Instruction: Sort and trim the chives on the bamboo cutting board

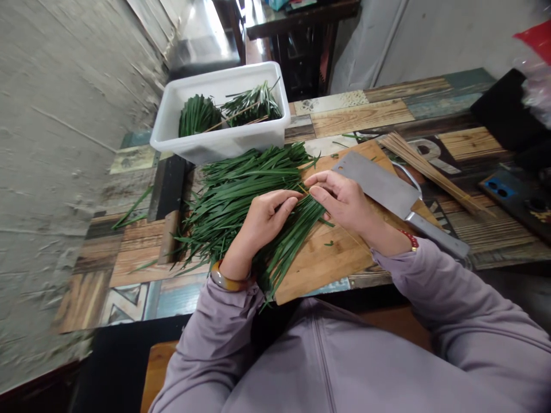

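Observation:
A big pile of garlic chives (253, 178) lies across the table and over the left part of a wooden cutting board (331, 261). My left hand (269, 218) is closed at the board's upper left, thumb and forefinger pinched on chive stalks. Just to its right, my right hand (340, 201) is curled around a thin bamboo skewer (360, 243), whose tip shows by the fingertips at the chives. The skewer's middle is hidden under that hand. Beside my right hand rests a cleaver (379, 180), flat on the board, its handle pointing to the lower right.
Beyond the pile stands a white plastic tub (232, 143) with bundles of chives on skewers. Loose bamboo skewers (430, 169) lie right of the cleaver. A dark block (167, 186) sits left of the pile, near the wall (55, 143). Dark objects (520, 195) occupy the right edge.

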### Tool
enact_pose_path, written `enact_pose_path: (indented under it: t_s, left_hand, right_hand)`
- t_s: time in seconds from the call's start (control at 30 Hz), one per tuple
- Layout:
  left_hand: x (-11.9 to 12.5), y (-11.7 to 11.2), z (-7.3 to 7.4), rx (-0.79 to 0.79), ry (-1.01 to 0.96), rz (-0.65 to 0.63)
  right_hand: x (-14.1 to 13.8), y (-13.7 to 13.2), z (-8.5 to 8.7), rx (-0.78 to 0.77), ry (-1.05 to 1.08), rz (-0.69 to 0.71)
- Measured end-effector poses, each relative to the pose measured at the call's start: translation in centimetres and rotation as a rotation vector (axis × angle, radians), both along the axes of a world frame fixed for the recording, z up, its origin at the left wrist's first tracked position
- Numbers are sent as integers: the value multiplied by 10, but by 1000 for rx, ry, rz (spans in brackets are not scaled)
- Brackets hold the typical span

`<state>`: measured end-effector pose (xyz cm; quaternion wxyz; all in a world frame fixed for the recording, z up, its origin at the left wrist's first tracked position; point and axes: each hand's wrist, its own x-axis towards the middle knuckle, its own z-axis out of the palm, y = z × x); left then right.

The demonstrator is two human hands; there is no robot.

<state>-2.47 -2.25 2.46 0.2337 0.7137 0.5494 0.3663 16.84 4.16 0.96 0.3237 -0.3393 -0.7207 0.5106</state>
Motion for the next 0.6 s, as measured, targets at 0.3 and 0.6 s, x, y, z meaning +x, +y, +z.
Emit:
enact_pose_path:
  t_s: [0.3,0.6]
  left_hand:
    - [-1,-6,4,-180,-145,-64]
    - [-9,3,-7,14,9,113]
  right_hand:
    - [0,-2,9,13,-137,5]
    - [14,4,11,-66,-215,204]
